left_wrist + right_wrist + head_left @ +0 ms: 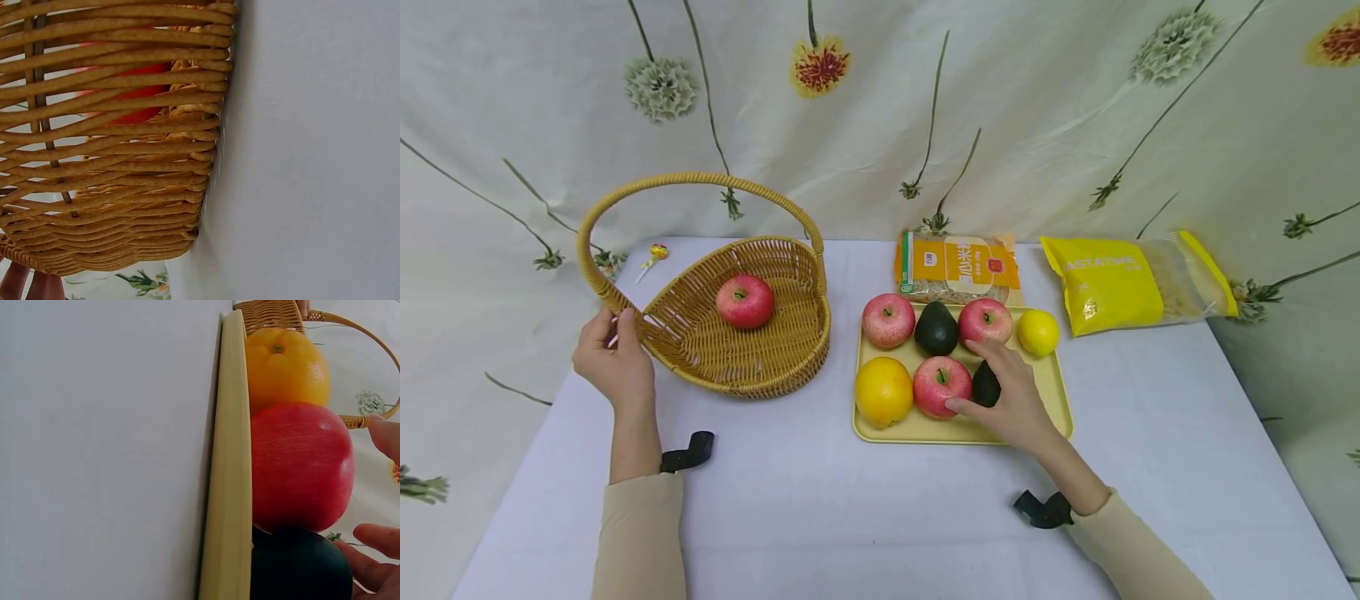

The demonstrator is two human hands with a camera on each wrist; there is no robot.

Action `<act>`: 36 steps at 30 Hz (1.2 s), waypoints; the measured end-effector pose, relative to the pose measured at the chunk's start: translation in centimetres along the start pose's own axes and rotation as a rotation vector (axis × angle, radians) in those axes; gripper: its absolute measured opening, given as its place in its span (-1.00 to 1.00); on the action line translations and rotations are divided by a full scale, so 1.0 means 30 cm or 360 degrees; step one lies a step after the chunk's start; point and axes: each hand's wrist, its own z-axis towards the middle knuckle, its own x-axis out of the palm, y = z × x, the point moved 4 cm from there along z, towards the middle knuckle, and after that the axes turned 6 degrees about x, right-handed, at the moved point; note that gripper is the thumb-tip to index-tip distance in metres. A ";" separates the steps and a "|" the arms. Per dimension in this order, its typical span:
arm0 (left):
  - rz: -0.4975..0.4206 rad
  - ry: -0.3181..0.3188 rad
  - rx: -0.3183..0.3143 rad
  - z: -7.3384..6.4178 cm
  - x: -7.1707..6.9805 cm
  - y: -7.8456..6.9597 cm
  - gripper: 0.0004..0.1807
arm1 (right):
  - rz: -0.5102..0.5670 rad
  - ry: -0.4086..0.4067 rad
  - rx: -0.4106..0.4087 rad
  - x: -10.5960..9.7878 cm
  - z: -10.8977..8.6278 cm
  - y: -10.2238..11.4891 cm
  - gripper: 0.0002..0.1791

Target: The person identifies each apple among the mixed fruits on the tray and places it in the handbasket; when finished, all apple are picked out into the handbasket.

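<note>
A wicker basket with a tall handle stands at the left, one red apple inside it. My left hand grips the basket's rim at the foot of the handle. In the left wrist view the basket wall fills the frame, with the apple showing through the weave. My right hand lies over a dark avocado on the yellow tray, fingers curled round it and the thumb by a red apple. The right wrist view shows the avocado between my fingers.
The tray also holds an orange, a second avocado, two more apples and a lemon. Behind it lie an orange packet and a yellow bag. A lollipop lies behind the basket.
</note>
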 end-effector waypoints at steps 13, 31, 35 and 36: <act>0.0000 0.0003 0.0000 -0.002 -0.001 0.000 -0.75 | -0.0225 -0.0031 -0.0078 0.032 -0.006 0.002 -0.14; -0.0043 0.0038 -0.0021 -0.005 0.000 -0.004 -0.74 | -0.0433 -0.0052 -0.0124 0.060 -0.012 0.000 -0.13; -0.0047 0.0045 -0.0033 -0.003 0.000 -0.004 -0.74 | -0.0450 -0.0077 -0.0155 0.062 -0.013 0.002 -0.12; -0.0048 0.0047 -0.0036 -0.003 0.000 -0.004 -0.74 | -0.0451 -0.0078 -0.0156 0.062 -0.012 0.003 -0.11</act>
